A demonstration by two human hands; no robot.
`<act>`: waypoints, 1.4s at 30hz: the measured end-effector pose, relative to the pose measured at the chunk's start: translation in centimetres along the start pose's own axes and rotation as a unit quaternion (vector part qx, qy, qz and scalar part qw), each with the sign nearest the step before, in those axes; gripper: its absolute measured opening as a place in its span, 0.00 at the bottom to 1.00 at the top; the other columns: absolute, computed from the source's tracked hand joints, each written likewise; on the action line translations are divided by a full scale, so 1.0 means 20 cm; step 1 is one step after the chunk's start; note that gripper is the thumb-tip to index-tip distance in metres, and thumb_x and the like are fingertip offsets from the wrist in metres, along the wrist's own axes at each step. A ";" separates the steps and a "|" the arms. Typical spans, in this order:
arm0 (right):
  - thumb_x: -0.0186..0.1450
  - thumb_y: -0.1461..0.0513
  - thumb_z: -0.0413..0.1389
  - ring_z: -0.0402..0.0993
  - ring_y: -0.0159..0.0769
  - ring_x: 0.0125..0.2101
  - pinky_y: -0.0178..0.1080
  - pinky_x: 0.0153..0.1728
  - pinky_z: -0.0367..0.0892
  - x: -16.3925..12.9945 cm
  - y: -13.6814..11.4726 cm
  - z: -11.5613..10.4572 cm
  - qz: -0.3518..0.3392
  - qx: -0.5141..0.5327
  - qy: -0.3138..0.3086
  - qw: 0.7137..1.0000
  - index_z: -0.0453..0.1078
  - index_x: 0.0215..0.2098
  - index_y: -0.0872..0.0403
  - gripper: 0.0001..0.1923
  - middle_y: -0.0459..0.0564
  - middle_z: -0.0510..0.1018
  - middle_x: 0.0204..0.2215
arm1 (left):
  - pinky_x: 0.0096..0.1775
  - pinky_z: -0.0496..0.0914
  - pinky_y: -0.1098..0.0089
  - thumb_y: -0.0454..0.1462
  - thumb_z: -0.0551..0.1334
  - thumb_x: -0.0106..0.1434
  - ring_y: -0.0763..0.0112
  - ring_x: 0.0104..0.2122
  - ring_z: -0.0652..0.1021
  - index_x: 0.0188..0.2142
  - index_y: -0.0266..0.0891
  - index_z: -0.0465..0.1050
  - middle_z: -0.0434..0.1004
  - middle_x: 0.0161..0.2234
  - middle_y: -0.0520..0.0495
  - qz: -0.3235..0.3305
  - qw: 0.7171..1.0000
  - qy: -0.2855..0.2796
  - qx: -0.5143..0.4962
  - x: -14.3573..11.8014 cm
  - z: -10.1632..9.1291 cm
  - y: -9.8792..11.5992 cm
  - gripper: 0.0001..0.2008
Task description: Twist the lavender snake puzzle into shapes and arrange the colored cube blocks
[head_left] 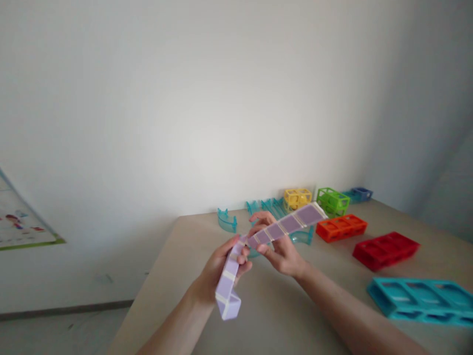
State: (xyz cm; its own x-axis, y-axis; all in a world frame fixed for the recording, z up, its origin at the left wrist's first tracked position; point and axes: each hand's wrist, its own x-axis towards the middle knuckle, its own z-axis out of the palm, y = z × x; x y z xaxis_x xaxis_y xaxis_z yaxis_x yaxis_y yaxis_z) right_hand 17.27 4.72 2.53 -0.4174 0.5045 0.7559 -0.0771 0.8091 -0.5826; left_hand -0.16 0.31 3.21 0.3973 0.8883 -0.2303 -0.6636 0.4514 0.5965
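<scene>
A purple and white twisty snake puzzle (289, 223) is held above the table, bent near its middle. One straight part points up to the right; the other runs down to the left and ends in a folded tip. My left hand (214, 266) is closed around the lower part, its fingertips near the bend. With thumb and fingers, my right hand (286, 255) grips the upper straight part from below and behind. Some of the right fingers are hidden behind the puzzle.
Clear teal curved track pieces (226, 220) lie along the back of the table (166, 276). Yellow (296, 198) and green (332, 201) frame blocks stand by the wall. Orange (342, 227), red (386, 250) and turquoise (421, 298) blocks line the right side.
</scene>
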 end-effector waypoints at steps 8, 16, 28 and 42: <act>0.65 0.49 0.54 0.70 0.44 0.43 0.45 0.44 0.66 -0.02 0.06 0.08 0.133 0.118 0.090 0.980 0.72 0.42 0.53 0.17 0.54 0.74 0.43 | 0.33 0.75 0.71 0.39 0.62 0.62 0.78 0.20 0.73 0.32 0.32 0.71 0.72 0.23 0.50 0.086 0.994 0.011 0.073 0.00 0.02 -0.04 0.10; 0.54 0.51 0.66 0.67 0.33 0.21 0.35 0.25 0.64 0.02 0.06 0.13 0.247 0.159 0.250 0.923 0.74 0.33 0.57 0.19 0.45 0.74 0.21 | 0.32 0.71 0.71 0.40 0.68 0.57 0.75 0.22 0.73 0.38 0.39 0.69 0.73 0.25 0.53 0.330 0.918 0.039 0.217 0.02 0.04 -0.11 0.13; 0.56 0.53 0.65 0.70 0.34 0.21 0.35 0.23 0.66 0.02 -0.03 0.14 0.216 0.126 0.248 0.936 0.74 0.29 0.56 0.14 0.48 0.77 0.23 | 0.29 0.67 0.75 0.42 0.61 0.63 0.74 0.23 0.71 0.37 0.37 0.72 0.71 0.23 0.52 0.363 0.864 0.050 0.347 -0.01 0.04 -0.09 0.10; 0.56 0.54 0.64 0.72 0.34 0.23 0.34 0.26 0.68 0.01 -0.03 0.16 0.214 0.136 0.247 0.935 0.73 0.31 0.57 0.14 0.47 0.77 0.23 | 0.27 0.70 0.74 0.43 0.59 0.65 0.77 0.21 0.71 0.37 0.37 0.70 0.69 0.24 0.54 0.326 0.894 0.019 0.308 0.00 0.02 -0.10 0.11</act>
State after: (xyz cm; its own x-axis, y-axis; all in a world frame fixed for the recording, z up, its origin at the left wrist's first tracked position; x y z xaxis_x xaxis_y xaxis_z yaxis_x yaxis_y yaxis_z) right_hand 14.33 3.46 2.05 0.0019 0.8970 0.4420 -0.2549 0.4279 -0.8672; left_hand 1.48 -0.67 2.28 0.0237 0.9528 0.3025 -0.2678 -0.2855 0.9202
